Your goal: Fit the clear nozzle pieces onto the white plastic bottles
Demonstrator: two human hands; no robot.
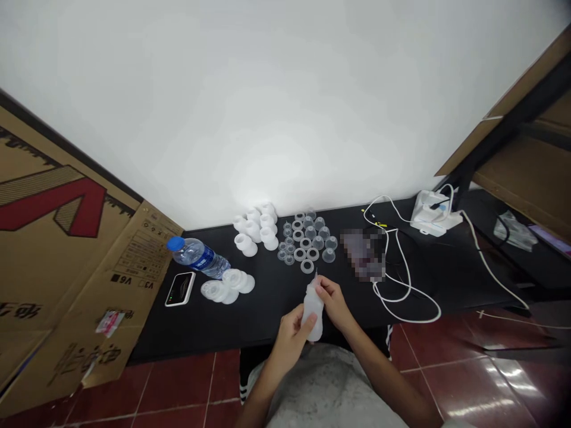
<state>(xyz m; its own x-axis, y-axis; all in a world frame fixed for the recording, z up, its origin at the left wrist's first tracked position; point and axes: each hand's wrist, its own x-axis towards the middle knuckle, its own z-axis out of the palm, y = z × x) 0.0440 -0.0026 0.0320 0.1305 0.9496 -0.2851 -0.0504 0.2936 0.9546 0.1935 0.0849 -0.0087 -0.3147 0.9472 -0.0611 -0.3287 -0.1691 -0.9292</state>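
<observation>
Currently, the fingers of my left hand (291, 340) and right hand (333, 302) grasp a translucent squeeze bottle (313, 312) above the black counter (267, 315).

My left hand (291, 337) sits lower and nearer me, fingers curled and thumb on top, while my right hand (333, 301) sits just beyond it, fingertips pinched together. My left forearm (263, 387) and right forearm (379, 371) angle inward, bringing both hands close.
</observation>
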